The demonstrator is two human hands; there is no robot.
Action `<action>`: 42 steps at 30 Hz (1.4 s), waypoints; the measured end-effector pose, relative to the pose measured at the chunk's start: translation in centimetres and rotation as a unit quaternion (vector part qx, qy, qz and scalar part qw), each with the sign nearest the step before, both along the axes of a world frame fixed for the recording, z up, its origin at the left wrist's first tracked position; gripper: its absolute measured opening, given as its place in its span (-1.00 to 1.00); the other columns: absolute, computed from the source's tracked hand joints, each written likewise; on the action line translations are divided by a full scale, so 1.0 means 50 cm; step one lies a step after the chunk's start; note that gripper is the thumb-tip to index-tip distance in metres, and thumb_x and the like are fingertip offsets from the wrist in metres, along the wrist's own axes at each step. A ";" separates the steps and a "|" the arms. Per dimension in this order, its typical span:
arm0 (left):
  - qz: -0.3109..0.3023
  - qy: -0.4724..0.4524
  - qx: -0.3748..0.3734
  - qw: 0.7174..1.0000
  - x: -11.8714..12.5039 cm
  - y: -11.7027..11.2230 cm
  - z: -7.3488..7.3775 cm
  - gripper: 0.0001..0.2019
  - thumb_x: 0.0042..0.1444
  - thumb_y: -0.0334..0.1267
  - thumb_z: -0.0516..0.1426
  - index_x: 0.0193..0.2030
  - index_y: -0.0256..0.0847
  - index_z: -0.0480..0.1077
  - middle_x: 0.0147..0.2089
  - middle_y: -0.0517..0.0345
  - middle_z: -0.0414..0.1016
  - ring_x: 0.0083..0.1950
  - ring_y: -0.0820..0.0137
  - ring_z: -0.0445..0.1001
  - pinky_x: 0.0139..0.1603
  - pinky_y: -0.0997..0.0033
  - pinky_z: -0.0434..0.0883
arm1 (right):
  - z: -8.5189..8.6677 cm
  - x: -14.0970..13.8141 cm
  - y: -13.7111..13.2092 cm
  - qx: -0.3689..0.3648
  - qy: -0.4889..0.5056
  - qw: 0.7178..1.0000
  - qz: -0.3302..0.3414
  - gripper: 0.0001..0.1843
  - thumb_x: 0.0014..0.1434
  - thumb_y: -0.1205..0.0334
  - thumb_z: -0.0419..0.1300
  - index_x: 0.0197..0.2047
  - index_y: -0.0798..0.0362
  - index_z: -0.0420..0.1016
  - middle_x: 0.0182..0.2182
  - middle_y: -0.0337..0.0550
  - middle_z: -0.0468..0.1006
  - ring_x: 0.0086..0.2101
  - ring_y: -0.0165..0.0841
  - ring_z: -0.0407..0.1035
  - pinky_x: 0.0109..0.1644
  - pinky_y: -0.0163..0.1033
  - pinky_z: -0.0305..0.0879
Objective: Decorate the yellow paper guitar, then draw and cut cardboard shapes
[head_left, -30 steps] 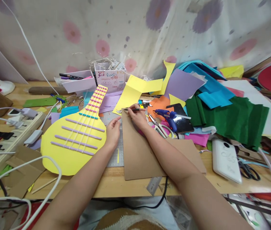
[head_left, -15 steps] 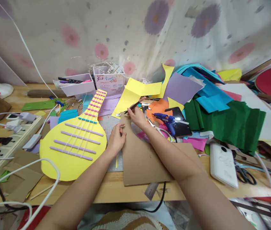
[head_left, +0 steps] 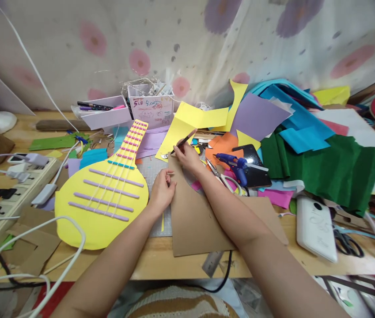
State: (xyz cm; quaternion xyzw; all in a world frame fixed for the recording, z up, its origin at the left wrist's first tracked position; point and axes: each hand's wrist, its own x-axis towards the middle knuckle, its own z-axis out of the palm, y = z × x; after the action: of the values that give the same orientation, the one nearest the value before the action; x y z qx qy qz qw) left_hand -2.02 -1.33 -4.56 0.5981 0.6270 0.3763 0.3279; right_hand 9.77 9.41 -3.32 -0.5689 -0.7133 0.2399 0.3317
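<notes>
A dark pen (head_left: pixel 184 140) is pinched in my right hand (head_left: pixel 189 158), its tip pointing down at the narrow upper end of a brown cardboard piece (head_left: pixel 194 225). That cardboard has a curved cut-out, partly covered by my right forearm. My left hand (head_left: pixel 162 189) lies at the cardboard's left edge with fingers curled against it. To the left is a yellow paper lute (head_left: pixel 91 232) with purple strips and white strings. Under the cardboard a grey cutting mat (head_left: pixel 157 226) shows in part.
Right of my hands lie scissors (head_left: pixel 221 177), a blue glue gun (head_left: pixel 235 165) and a black phone (head_left: pixel 255 176). Green crepe paper (head_left: pixel 333 172) and a white power bank (head_left: pixel 316 229) sit farther right. A white cable (head_left: pixel 81 234) loops at the left, near a power strip (head_left: pixel 41 176).
The view has shifted slightly. My right hand, with the pen, has moved a little at the cardboard's upper end. My left hand stays at the edge.
</notes>
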 end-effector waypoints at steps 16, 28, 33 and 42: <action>0.004 0.004 0.013 1.000 -0.001 0.000 -0.006 -0.70 -0.05 -0.48 0.11 -0.14 -0.18 0.26 -0.43 0.28 0.19 -0.31 0.43 0.31 -0.17 0.37 0.29 | -0.008 0.001 -0.006 0.051 0.008 0.998 0.020 -0.79 0.17 0.08 -0.02 -0.32 0.03 0.30 -0.44 -0.15 0.39 -0.40 -0.29 0.27 -0.27 -0.21 0.19; 0.002 0.003 0.013 1.000 -0.001 -0.001 -0.007 -0.69 -0.05 -0.47 0.11 -0.13 -0.20 0.26 -0.43 0.28 0.18 -0.31 0.43 0.31 -0.17 0.38 0.29 | -0.011 0.003 -0.002 0.052 0.013 0.999 0.002 -0.79 0.17 0.10 -0.02 -0.32 0.04 0.31 -0.44 -0.16 0.39 -0.39 -0.30 0.26 -0.27 -0.22 0.18; 0.004 -0.003 0.013 1.000 0.001 -0.002 -0.001 -0.70 -0.06 -0.48 0.11 -0.14 -0.18 0.26 -0.44 0.29 0.17 -0.31 0.42 0.30 -0.16 0.37 0.29 | -0.010 0.008 -0.001 0.053 0.006 0.998 -0.037 -0.79 0.17 0.12 -0.03 -0.31 0.05 0.31 -0.42 -0.13 0.40 -0.39 -0.29 0.26 -0.24 -0.21 0.18; 0.005 0.005 0.013 1.000 -0.001 -0.001 -0.004 -0.71 -0.05 -0.48 0.10 -0.15 -0.20 0.26 -0.44 0.28 0.18 -0.31 0.43 0.31 -0.18 0.38 0.29 | -0.008 0.009 -0.004 0.060 0.004 0.998 -0.034 -0.80 0.18 0.12 -0.02 -0.31 0.05 0.32 -0.43 -0.13 0.41 -0.38 -0.28 0.27 -0.26 -0.22 0.19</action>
State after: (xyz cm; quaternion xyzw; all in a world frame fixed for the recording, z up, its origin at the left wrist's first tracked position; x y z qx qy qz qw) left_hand -2.04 -1.40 -4.75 0.6009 0.6271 0.3828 0.3147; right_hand 10.21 9.20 -3.72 -0.5710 -0.7053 0.1871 0.3760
